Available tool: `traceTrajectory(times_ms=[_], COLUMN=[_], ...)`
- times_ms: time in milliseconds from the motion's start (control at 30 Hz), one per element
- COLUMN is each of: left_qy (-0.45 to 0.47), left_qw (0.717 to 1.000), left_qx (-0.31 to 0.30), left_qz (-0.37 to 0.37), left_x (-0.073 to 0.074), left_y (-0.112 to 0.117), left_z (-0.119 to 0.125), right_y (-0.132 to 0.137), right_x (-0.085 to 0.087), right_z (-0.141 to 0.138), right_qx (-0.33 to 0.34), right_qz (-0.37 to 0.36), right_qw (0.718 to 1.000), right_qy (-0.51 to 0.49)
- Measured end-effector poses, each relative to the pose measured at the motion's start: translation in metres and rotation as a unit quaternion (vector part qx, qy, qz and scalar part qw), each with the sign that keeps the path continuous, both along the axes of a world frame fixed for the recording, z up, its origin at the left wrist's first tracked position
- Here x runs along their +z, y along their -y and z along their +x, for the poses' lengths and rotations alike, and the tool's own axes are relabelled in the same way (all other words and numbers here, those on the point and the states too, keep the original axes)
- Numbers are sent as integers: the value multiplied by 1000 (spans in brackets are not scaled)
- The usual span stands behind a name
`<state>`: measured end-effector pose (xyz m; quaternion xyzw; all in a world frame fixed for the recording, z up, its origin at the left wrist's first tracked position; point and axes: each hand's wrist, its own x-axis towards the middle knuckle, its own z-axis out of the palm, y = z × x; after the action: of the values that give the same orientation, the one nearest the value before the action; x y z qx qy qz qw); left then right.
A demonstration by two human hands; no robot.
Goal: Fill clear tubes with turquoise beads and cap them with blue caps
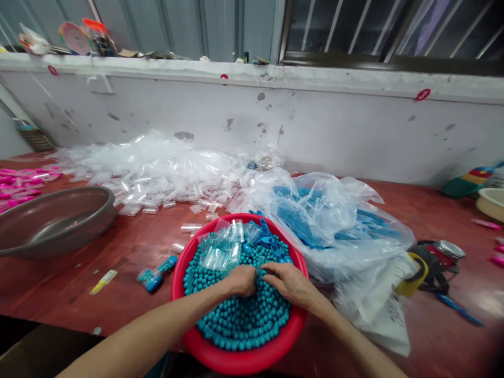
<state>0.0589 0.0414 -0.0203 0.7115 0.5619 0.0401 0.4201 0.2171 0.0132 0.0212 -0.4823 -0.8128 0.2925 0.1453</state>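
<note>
A red basin [181, 273] full of small teal beads [240, 328] stands in front of me. Clear plastic sleeves [220, 252] lie on the beads toward the back left, with blue plastic clip-like pieces [271, 239] at the back right. Over the middle of the beads, my left hand [242, 280] is curled closed, and its fingertips and anything in them are hidden. Just beside it, my right hand [289, 283] has its thumb and forefinger stretched out with a gap between them. No held object shows there.
Behind the basin spreads a heap of clear sleeves [157, 163]. A clear bag of blue pieces [334, 215] sits to its right, near a headlamp-like item [444, 257]. At left are a grey basin [59, 241], pink pieces [23, 184] and a bead-filled packet [153, 278].
</note>
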Motion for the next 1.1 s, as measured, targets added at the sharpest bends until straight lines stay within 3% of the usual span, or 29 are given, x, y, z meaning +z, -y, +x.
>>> traceTrajectory(times_ms=[100,200,333,533,700,900,1000,1100], left_qy=[105,212,321,383,371,238,121,37], left_qw=[991,963,917,882,901,956,986,997], left_qx=[47,89,122,130,147,162,102,31], left_qz=[-65,-137,-205,-240,-172,-60,47,55], left_x=[-10,-11,1,17,14,12,13,12], left_y=[-3,0,4,8,12,20,18,12], left_z=[12,10,-5,-20,-16,-23,-23,-11], right_y=[-1,-3,-5,-4,-1,2,2,3], right_x=[-4,-6,-5,-6,-8,-4,-2,-3], right_z=[0,6,15,4,-11,-4,-1,0], right_qx=[-12,-61,-112,-90,-57,-51,-51,-55], right_qz=[4,25,23,5,-16,11,8,10], right_qw=[1000,996,989,992,995,998,998,998], right_qy=[-21,-67,-96,-93,-83,17,20,26])
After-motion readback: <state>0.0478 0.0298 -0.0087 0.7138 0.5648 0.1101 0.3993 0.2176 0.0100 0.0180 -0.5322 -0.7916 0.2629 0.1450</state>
